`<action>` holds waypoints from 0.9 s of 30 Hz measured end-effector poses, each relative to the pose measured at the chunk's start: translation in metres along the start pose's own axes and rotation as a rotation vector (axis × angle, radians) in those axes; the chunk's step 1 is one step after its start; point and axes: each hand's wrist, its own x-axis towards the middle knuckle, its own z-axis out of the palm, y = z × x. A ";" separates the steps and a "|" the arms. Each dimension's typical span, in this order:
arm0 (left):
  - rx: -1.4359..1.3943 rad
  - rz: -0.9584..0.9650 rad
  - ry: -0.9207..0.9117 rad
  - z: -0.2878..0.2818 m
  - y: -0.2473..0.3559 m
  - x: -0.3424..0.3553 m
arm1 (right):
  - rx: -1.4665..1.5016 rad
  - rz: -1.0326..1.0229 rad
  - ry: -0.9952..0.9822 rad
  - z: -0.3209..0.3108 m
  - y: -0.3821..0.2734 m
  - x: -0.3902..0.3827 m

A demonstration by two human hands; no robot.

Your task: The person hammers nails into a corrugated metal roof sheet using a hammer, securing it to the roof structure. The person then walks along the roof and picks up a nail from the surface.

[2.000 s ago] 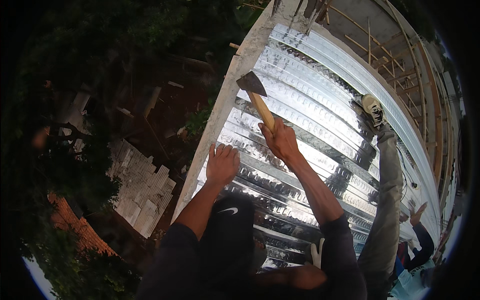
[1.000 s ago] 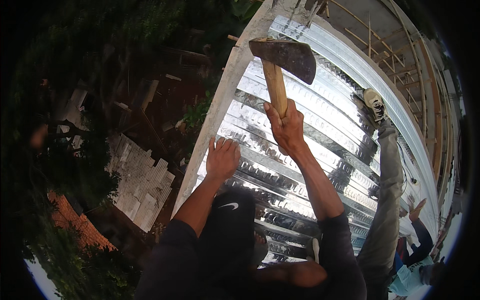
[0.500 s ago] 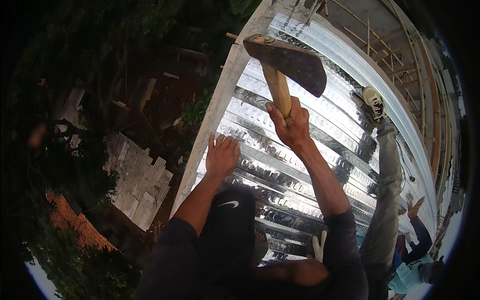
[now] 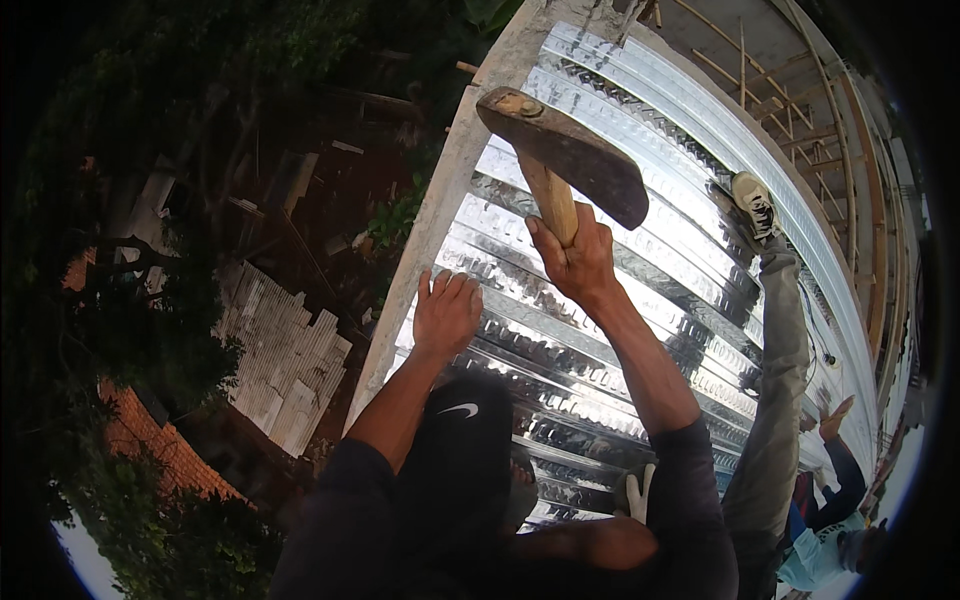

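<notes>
My right hand is closed round the wooden handle of a hatchet. Its broad dark metal head is raised above shiny ribbed metal decking, apart from the sheets. Flat on the decking's left edge lies my left hand, fingers stretched toward the concrete rim and holding nothing. My knee in black cloth is just below that hand.
Beyond the rim, the ground drops to trees, an old corrugated roof and orange tiles. A co-worker's grey trouser leg and shoe are on the right, with another person lower down. Wooden scaffolding stands far right.
The hatchet head has come down slightly and a little to the left, with my right hand lower too. My left hand stays in place on the edge.
</notes>
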 end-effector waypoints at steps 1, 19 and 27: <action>0.012 0.006 0.022 0.000 -0.001 -0.001 | 0.120 -0.184 0.210 -0.009 -0.010 0.006; -0.021 0.019 -0.011 0.005 0.011 0.010 | -0.266 0.371 -0.327 0.038 0.070 -0.064; 0.005 -0.021 -0.017 0.005 0.001 -0.001 | -0.051 0.280 -0.180 0.007 0.002 0.000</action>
